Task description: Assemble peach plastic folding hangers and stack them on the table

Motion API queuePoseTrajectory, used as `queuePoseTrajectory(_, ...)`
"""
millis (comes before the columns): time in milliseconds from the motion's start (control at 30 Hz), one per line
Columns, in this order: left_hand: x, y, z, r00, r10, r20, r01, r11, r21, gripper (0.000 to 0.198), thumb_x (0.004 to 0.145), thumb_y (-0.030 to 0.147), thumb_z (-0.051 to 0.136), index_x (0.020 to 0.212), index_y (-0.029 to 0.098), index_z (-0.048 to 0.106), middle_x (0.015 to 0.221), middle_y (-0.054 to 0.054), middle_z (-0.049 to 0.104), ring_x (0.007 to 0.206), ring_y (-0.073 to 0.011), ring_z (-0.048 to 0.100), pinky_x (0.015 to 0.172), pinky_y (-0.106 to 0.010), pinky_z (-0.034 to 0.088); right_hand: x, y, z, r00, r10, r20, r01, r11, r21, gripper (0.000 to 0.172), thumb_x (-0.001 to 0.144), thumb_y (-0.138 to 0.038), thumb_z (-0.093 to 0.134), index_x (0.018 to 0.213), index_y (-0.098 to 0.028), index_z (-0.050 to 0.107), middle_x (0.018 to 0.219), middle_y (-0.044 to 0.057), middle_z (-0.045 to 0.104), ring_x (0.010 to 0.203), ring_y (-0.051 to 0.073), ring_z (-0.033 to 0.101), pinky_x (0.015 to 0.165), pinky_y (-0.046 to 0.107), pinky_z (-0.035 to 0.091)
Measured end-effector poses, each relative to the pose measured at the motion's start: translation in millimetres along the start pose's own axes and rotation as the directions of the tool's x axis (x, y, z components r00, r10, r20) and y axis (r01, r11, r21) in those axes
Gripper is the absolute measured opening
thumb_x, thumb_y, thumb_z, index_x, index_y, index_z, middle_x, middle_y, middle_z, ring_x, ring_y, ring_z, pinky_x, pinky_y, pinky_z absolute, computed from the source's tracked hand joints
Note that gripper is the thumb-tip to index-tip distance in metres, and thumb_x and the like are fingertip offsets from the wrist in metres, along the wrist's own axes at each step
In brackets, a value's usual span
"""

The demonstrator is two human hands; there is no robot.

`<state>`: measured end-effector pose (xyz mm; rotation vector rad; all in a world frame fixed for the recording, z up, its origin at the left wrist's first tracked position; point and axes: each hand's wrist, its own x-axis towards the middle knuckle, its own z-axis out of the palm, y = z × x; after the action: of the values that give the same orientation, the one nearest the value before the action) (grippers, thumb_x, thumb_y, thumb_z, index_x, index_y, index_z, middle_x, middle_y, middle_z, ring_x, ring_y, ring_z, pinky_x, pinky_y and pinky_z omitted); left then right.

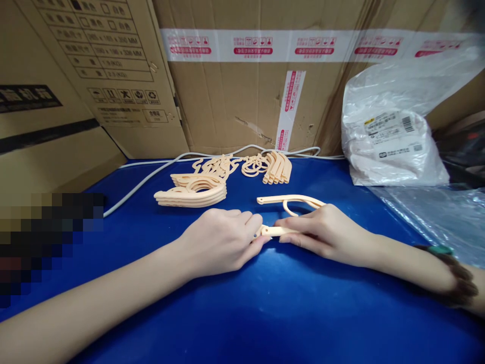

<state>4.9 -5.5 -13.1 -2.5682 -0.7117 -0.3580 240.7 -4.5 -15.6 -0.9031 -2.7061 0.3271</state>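
My left hand is closed, pinching a small cream plastic piece at its fingertips, mostly hidden by the fingers. My right hand grips a cream plastic hanger arm; its end with a small hole meets the piece in my left fingers. Just behind my right hand shows another curved hanger arm with a loop below it; its far end is hidden by the hand. Farther back at the left sits a neat stack of hanger arms. Loose hanger hooks lie behind that stack.
More hanger arms lie in a row at the back of the blue table. A white cable runs along the cardboard. On the right stands a white plastic bag, with clear plastic film before it.
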Motion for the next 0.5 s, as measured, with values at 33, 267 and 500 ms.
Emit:
queuePoseTrajectory(33, -0.3, -1.1, 0.7, 1.000, -0.013, 0.010, 0.013, 0.999, -0.043, 0.032, 0.097, 0.033, 0.034, 0.072, 0.019, 0.048, 0.061, 0.001, 0.057, 0.053, -0.0151, 0.056, 0.047, -0.029, 0.028, 0.1, 0.1, 0.2, 1.000, -0.005, -0.009, 0.004, 1.000, -0.005, 0.029, 0.098, -0.031, 0.042, 0.115, -0.019, 0.063, 0.089, 0.004, 0.073, 0.072, 0.013, 0.064, 0.067, 0.023, 0.044)
queuePoseTrajectory(267, -1.3, -4.0, 2.4, 0.994, -0.072, 0.077, 0.085, 0.979, -0.186, 0.033, 0.096, 0.035, 0.036, 0.070, 0.019, 0.048, 0.057, 0.001, 0.057, 0.051, -0.0146, 0.057, 0.045, -0.027, 0.024, -0.9, 0.7, 1.5, 0.999, -0.035, -0.039, 0.034, 0.999, -0.033, 0.026, 0.098, -0.029, 0.044, 0.113, -0.021, 0.063, 0.092, 0.003, 0.073, 0.070, 0.013, 0.065, 0.065, 0.023, 0.044)
queuePoseTrajectory(500, -1.2, -2.5, 2.9, 0.999, -0.035, 0.040, 0.041, 0.985, -0.170, 0.031, 0.096, 0.032, 0.036, 0.071, 0.018, 0.049, 0.057, 0.003, 0.057, 0.050, -0.0141, 0.057, 0.045, -0.028, 0.023, -1.8, 1.3, 2.7, 0.999, -0.022, -0.046, 0.020, 0.999, -0.048, 0.029, 0.098, -0.031, 0.043, 0.115, -0.018, 0.062, 0.084, 0.005, 0.073, 0.069, 0.014, 0.066, 0.063, 0.023, 0.043)
